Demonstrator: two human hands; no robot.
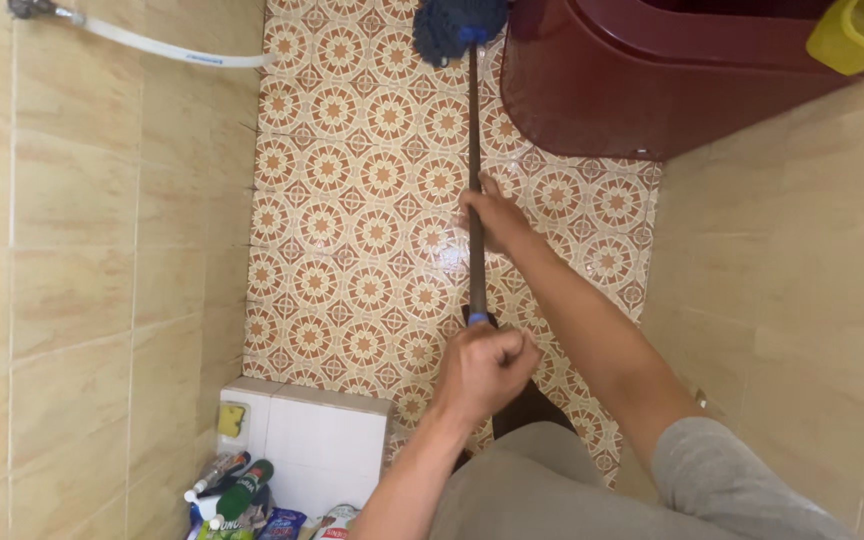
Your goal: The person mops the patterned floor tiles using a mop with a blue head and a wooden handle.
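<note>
Both hands, left hand (487, 365) and right hand (495, 215), hold the mop (474, 150) tight, scrubbing the tiled floor (352, 220); next likely pushes along

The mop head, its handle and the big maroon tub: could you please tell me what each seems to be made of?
Mop head: dark blue yarn, probably cotton or synthetic, going by its shaggy strands.
Handle: dark and smooth, likely coated metal or plastic; it cannot be settled.
Maroon tub: moulded plastic, glossy, with rounded edges.

Surface: patterned tile floor (352, 200) | Resting on it: blue mop head (452, 28), dark red tub (632, 90) | Corner: white tiled ledge (322, 435), bottles (237, 490) at its foot
</note>
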